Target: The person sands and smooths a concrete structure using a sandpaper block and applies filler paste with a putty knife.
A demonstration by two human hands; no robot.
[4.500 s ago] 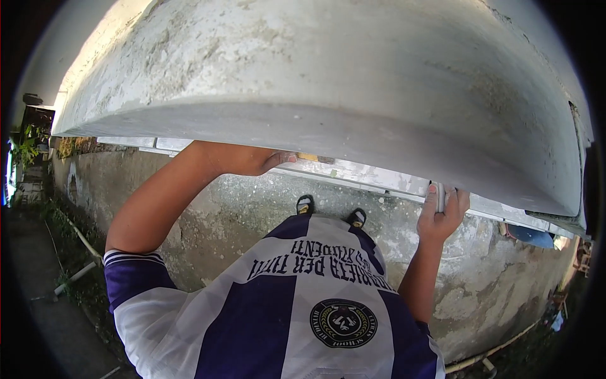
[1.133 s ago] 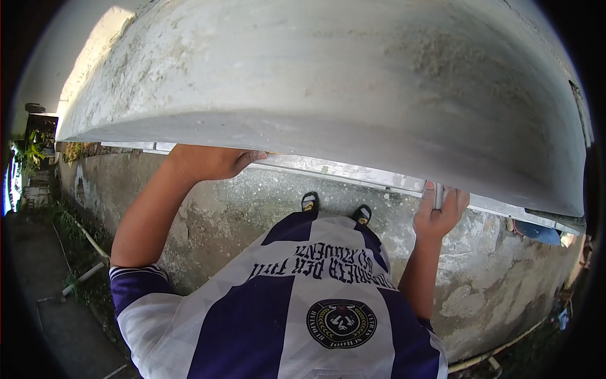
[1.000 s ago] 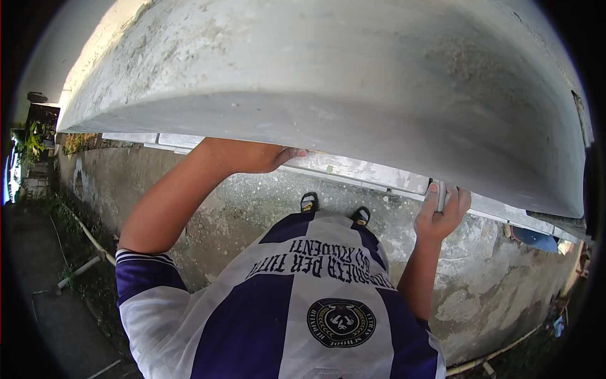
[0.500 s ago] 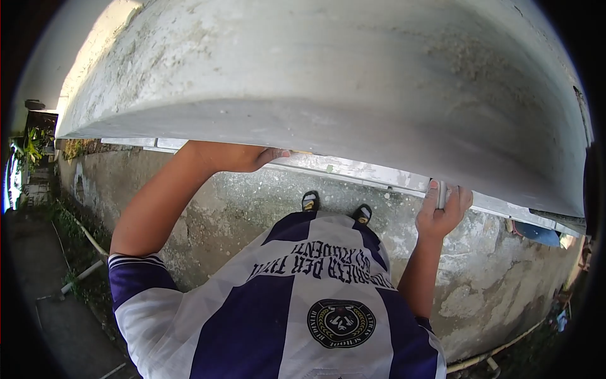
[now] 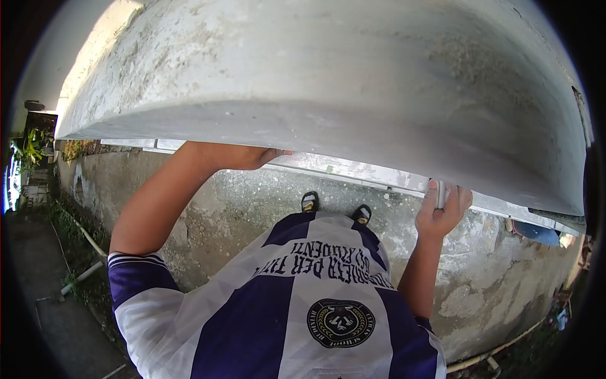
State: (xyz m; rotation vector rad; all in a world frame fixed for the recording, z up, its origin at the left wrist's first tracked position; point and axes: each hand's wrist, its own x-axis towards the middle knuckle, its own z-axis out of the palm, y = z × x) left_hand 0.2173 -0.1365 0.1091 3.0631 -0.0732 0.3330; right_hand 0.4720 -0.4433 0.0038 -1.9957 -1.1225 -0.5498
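A pale concrete surface with a rough, dusty face curves across the top of the head view. Below its lower edge runs a whitish, tile-like ledge. My left hand reaches in beneath the concrete edge, and most of its fingers are hidden there. Only a dusty fingertip shows near the ledge. At the ledge's right part, my right hand is closed around a small grey, bar-shaped piece that stands up between its fingers. The fingers of that hand look dusty.
My sandalled feet stand on a paint-spotted cement floor. A blue object sits below the ledge at the right. Pipes and plants are at the left, with another pipe at the lower right.
A thin yellowish sliver by my left fingertips has gone out of sight. My left hand has shifted very slightly; my right hand stays where it was.
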